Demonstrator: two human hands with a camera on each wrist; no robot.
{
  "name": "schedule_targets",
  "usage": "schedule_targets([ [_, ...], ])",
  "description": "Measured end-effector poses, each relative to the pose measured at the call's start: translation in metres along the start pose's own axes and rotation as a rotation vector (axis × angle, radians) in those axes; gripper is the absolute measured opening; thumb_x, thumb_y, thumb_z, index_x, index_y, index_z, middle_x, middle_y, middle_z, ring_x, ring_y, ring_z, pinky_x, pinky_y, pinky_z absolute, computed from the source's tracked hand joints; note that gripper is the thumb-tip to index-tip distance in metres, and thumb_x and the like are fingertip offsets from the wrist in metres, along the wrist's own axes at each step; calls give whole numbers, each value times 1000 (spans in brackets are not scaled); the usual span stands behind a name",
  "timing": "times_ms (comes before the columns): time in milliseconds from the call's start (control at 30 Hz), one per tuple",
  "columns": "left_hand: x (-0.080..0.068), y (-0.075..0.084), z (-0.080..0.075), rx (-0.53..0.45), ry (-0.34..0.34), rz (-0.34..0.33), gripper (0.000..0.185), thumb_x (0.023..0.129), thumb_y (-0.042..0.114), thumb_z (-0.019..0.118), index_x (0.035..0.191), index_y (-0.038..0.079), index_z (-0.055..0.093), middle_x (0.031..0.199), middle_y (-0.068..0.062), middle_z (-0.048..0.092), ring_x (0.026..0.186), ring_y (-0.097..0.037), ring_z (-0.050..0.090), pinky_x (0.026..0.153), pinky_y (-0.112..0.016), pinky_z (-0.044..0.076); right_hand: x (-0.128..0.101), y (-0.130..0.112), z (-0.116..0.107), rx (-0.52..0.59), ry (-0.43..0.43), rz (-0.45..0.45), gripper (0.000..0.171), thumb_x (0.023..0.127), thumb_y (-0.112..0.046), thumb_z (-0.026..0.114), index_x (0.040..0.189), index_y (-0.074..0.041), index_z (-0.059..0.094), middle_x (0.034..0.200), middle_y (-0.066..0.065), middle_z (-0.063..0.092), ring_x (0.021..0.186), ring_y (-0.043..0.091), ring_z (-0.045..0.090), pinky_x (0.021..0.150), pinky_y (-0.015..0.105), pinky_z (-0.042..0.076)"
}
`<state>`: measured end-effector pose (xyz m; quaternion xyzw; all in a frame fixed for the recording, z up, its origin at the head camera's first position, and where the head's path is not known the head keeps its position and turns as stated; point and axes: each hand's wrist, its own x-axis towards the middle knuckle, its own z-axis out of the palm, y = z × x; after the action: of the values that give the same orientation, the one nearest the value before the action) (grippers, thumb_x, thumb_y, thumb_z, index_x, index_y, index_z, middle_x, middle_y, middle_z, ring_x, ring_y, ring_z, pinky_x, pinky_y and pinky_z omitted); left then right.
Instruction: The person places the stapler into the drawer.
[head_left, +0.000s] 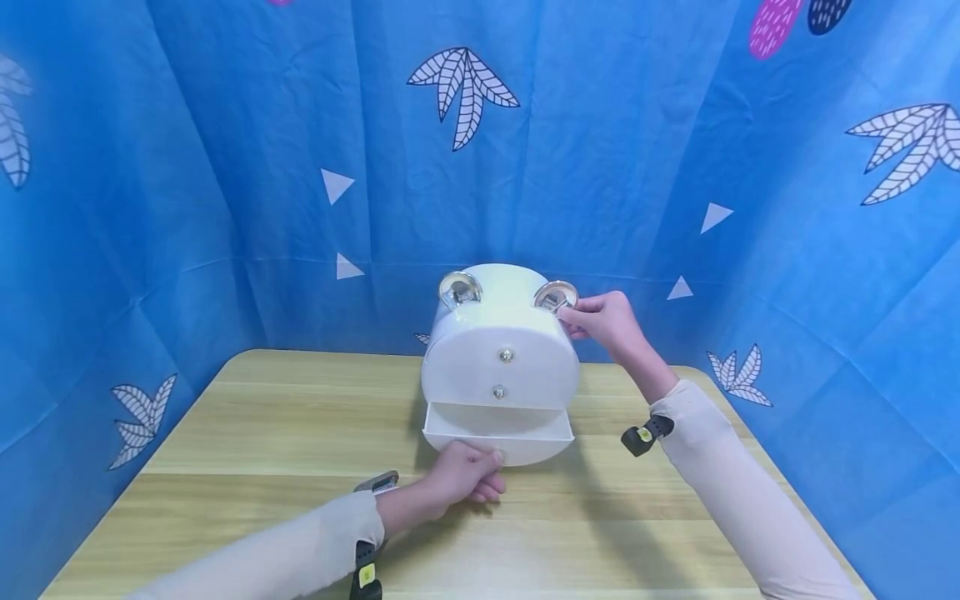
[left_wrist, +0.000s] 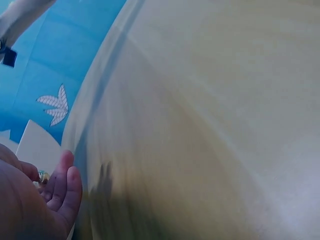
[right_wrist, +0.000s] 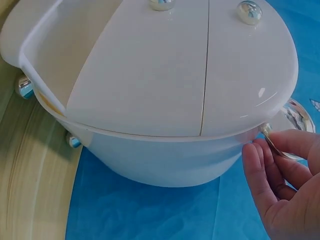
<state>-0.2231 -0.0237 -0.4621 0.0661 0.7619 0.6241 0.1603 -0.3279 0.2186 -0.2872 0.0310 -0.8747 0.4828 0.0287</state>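
Observation:
A white rounded storage box (head_left: 463, 367) with drawers stands on the table, two silver ears on its top. Its bottom drawer (head_left: 543, 452) is pulled out, and the part of its inside that shows is bare white. My left hand (head_left: 459, 477) is at this drawer's front, pinching the small shiny knob (left_wrist: 44, 176) between thumb and fingers. On the other side, my right hand (head_left: 609, 323) pinches the lower edge of the right silver ear (head_left: 557, 293). The right wrist view shows the thumb and fingertips on that ear (right_wrist: 298, 116) beside the box's curved edge.
The upper drawers carry silver knobs (head_left: 506, 355) and are closed. The left silver ear (head_left: 460, 288) sits on the box top. Small silver feet (right_wrist: 74, 139) show under the box. Blue patterned curtain (head_left: 600, 167) surrounds the wooden table (head_left: 300, 417) at the back and sides.

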Motion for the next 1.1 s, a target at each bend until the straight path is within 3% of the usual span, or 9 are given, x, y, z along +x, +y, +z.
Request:
schedule_targets([
  [433, -30, 0, 8, 11, -7, -3, 37, 101, 25, 63, 116, -8, 69, 80, -13, 77, 63, -16, 73, 60, -29, 62, -1, -2, 0, 2, -4, -10, 34, 96, -27, 73, 115, 0, 75, 107, 19, 75, 84, 16, 76, 93, 43, 60],
  [633, -43, 1, 12, 18, -49, -4, 33, 101, 23, 63, 110, -7, 72, 79, -14, 76, 63, -16, 73, 60, -29, 62, -3, -2, -1, 15, -2, -22, 33, 95, -26, 73, 111, 3, 76, 96, 14, 77, 79, 12, 75, 90, 43, 61],
  [967, -53, 0, 10, 45, -54, 1, 32, 101, 23, 63, 100, -6, 74, 78, -14, 76, 65, -20, 74, 62, -33, 63, -4, -4, 0, -6, 9, -5, 31, 95, -25, 73, 108, 2, 77, 93, 13, 76, 81, 17, 74, 91, 43, 61],
  [1100, -55, 1, 5, 78, -100, -5, 35, 101, 27, 63, 93, -5, 75, 76, -13, 75, 62, -17, 71, 62, -34, 63, -4, -4, 1, -9, 6, -4, 31, 95, -26, 73, 106, 3, 77, 91, 11, 76, 80, 16, 73, 89, 41, 62],
])
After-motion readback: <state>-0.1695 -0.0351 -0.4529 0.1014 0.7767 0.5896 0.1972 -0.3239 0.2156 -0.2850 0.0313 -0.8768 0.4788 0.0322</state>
